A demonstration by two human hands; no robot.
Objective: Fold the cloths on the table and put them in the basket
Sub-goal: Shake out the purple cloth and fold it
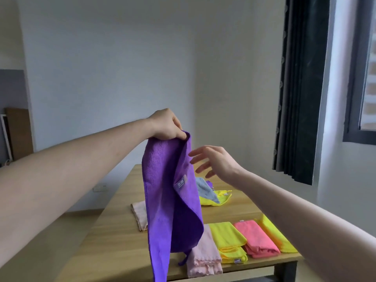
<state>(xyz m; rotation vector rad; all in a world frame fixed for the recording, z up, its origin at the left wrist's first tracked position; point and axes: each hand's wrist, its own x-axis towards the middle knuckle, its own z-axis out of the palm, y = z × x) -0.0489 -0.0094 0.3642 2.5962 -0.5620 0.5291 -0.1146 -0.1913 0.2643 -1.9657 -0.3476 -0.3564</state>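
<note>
My left hand (pixel 167 125) pinches the top edge of a purple cloth (pixel 173 204), which hangs down in the air over the wooden table (pixel 114 237). Just to its right, my right hand (pixel 213 160) is open with spread fingers and holds nothing. Folded cloths lie in a row near the table's front edge: a pale pink one (pixel 203 253), a yellow one (pixel 228 241), a bright pink one (pixel 256 237) and another yellow one (pixel 274 235). No basket is in view.
Farther back on the table lie an unfolded pile of grey-blue cloth (pixel 205 189) on yellow cloth (pixel 217 199), and a pale pink cloth (pixel 140 216) partly hidden by the purple one. A dark curtain (pixel 299 88) and a window stand at the right.
</note>
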